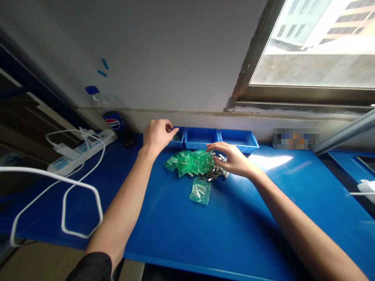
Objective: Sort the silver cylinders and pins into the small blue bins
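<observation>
My left hand [158,134] hovers at the left blue bin [182,137], with its fingers loosely curled and the thumb apart; no item shows in it. A bit of green is visible inside that bin below the thumb. My right hand [230,158] reaches over the right side of a pile of green plastic bags [190,162], its fingers and thumb spread. Beneath it lie loose metal screws and small silvery cylinders [215,171]. In front of the pile, one clear greenish bag [199,192] lies flat with several pale cylindrical pieces inside.
A middle bin [202,146] and a right bin [253,147] stand along the wall. On the left are a cola bottle [113,117], a white power strip [63,164] and looping white cables [98,195]. The blue table [175,230] ends at a front edge.
</observation>
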The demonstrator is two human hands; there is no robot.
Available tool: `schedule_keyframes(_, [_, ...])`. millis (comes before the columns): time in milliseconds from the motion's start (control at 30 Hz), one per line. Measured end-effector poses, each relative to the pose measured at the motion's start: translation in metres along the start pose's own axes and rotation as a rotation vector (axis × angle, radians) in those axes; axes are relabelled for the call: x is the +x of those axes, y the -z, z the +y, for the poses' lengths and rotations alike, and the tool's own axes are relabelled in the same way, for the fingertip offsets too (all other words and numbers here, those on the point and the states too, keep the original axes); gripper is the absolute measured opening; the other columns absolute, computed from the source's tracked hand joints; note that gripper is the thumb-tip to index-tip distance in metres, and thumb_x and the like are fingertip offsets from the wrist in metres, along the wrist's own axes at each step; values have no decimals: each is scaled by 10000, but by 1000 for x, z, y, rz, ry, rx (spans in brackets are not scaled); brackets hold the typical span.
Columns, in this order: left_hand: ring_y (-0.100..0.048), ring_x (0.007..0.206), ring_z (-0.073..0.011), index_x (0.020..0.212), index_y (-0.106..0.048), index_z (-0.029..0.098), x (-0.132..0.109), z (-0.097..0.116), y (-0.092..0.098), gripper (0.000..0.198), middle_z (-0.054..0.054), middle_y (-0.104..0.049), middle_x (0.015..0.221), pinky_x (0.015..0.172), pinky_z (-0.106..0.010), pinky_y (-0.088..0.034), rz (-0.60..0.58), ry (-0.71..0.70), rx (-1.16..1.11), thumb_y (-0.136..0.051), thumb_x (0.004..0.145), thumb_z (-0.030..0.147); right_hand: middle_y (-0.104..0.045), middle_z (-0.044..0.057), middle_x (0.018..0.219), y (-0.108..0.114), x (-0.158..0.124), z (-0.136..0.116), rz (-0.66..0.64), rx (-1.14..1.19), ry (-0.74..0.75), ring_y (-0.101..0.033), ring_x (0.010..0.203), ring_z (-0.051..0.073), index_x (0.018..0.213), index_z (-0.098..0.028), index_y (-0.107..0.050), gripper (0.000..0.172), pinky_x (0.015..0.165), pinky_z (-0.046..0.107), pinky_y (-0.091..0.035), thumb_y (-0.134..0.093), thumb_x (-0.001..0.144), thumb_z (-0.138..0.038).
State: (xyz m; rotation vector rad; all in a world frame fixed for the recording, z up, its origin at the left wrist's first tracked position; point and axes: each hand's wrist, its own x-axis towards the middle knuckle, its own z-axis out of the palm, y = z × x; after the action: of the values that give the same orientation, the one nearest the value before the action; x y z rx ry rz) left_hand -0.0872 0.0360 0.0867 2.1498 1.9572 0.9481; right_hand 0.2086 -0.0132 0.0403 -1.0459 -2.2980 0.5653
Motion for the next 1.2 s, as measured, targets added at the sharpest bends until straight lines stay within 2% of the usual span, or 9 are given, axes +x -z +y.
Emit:
schedule_keyframes(67, [-720,810,-242,845,-773,217,-1,3,-6,246,-78,-795,873,790,-346,-561,-40,-42,-51,-761,859,462,-703,97,1407,-5,0,2,-49,-36,26,-620,1368,275,1310,-229,-700,485,1163,468,-496,-564,876,-61])
schedule_keyframes(133, [-724,800,-225,866,-783,221,-2,9,-11,239,-61,-794,859,797,-332,-565,-91,-111,-116,-735,881,455,-710,99,1401,-10,-1,6,-65,-60,40,-627,1365,273,1339,-227,-698,541,1160,462,-508,-540,866,-19])
schedule_keyframes(333, [-733,767,-210,909,-807,223,-10,24,-22,213,-40,-793,829,746,-299,-567,-233,-220,-209,-721,886,416,-786,89,1238,-20,-1,23,16,-145,92,-755,1122,285,1261,-247,-759,368,990,447,-610,-600,959,-109])
schedule_keyframes(567, [-738,766,-211,922,-811,220,-13,30,-20,208,-45,-798,833,742,-298,-576,-240,-236,-219,-714,895,403,-833,80,1062,-23,-1,29,165,-249,274,-795,954,255,1140,-217,-785,228,866,398,-594,-599,1020,-160])
schedule_keyframes(700, [-744,776,-208,927,-813,217,-15,34,-16,207,-44,-802,841,738,-292,-576,-249,-244,-237,-710,902,394,-841,65,1025,-19,0,31,204,-223,251,-804,904,247,1090,-221,-792,164,850,382,-602,-657,1001,-195])
schedule_keyframes(800, [-749,781,-206,933,-814,211,-16,38,-14,202,-42,-806,847,739,-291,-577,-267,-256,-253,-710,905,383,-837,63,1067,-15,-1,29,190,-200,224,-803,924,248,1122,-232,-794,200,845,373,-619,-661,986,-172])
schedule_keyframes(933, [-755,780,-200,938,-815,202,-17,42,-11,191,-38,-808,848,732,-286,-571,-284,-259,-264,-716,904,362,-819,58,1168,-9,-1,22,234,-136,216,-795,1020,243,1177,-253,-785,260,905,374,-630,-645,982,-152])
schedule_keyframes(1033, [-760,801,-198,946,-815,196,-18,46,-7,200,-40,-812,870,744,-284,-569,-331,-286,-305,-714,911,365,-831,41,1098,-5,0,13,308,-37,185,-799,969,232,1103,-267,-803,208,900,382,-641,-673,966,-181])
schedule_keyframes(1200, [-772,928,-218,1072,-809,186,-22,53,-3,352,-60,-823,985,842,-296,-592,-529,-326,-540,-763,880,478,-822,42,989,3,3,-3,502,347,32,-786,905,225,1010,-251,-807,125,848,395,-666,-790,888,-268])
